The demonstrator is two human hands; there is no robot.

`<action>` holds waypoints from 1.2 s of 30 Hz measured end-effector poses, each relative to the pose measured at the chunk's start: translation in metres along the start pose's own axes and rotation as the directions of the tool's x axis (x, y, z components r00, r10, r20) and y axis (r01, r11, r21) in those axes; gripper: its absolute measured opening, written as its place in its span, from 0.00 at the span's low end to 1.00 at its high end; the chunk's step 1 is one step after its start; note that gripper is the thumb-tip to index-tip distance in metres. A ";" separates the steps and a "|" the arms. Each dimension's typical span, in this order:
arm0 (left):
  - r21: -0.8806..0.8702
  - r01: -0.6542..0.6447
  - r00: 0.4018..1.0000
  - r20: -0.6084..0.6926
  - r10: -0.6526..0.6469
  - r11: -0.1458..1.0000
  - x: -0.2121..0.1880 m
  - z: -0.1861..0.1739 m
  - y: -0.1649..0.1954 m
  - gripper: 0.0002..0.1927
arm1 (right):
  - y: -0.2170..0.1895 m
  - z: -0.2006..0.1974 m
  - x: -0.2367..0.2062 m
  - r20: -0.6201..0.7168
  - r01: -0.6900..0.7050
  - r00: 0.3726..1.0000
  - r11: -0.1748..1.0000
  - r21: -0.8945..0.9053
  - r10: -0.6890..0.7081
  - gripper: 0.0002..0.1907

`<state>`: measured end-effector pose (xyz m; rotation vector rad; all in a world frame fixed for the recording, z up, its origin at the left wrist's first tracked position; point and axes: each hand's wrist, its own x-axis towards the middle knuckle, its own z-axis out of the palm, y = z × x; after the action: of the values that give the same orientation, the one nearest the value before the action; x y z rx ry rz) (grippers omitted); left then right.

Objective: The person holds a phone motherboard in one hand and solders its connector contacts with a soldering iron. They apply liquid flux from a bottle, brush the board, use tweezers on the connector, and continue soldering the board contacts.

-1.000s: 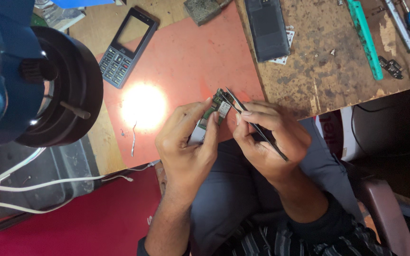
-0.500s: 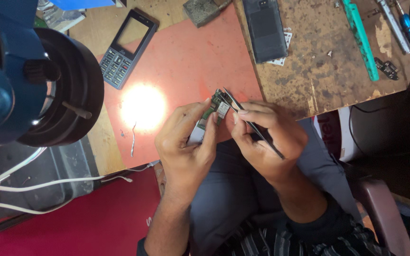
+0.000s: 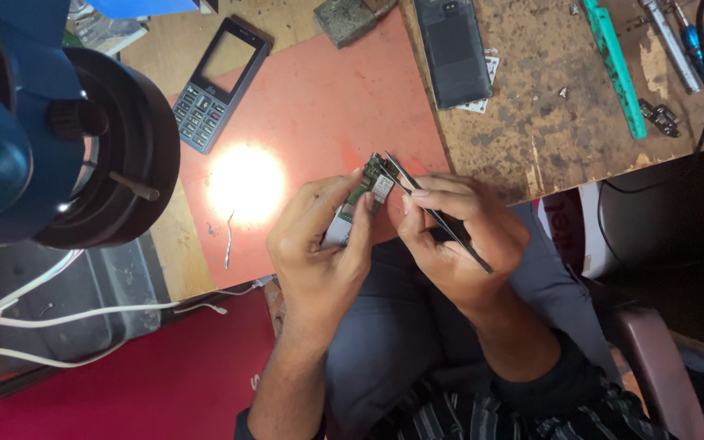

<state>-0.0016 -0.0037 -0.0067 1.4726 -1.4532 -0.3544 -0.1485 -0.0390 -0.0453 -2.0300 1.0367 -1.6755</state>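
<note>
My left hand [image 3: 319, 244] grips a small green circuit board [image 3: 366, 192] just above the front edge of the red work mat [image 3: 327, 98]. My right hand [image 3: 458, 236] pinches black tweezers [image 3: 436, 213], with their tips touching the far end of the board. The two hands sit close together over my lap, thumbs nearly meeting at the board.
A blue microscope head with a black ring light [image 3: 67, 138] hangs at the left and throws a bright spot [image 3: 246, 183] on the mat. A keypad phone front [image 3: 222, 81], a dark phone back [image 3: 452, 50], a green tool [image 3: 613, 65] and screwdrivers [image 3: 694, 57] lie on the worn wooden bench. White cables [image 3: 83, 314] run at the lower left.
</note>
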 end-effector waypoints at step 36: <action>0.065 -0.075 0.996 0.044 0.072 0.995 0.002 0.001 0.005 0.12 | 0.123 -0.165 0.087 0.157 0.220 0.973 0.482 -0.848 -0.168 0.12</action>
<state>-0.0052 -0.0047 -0.0020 1.4684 -1.5617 -0.2956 -0.3405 -0.1509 -0.0181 -2.8577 1.9919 -1.2401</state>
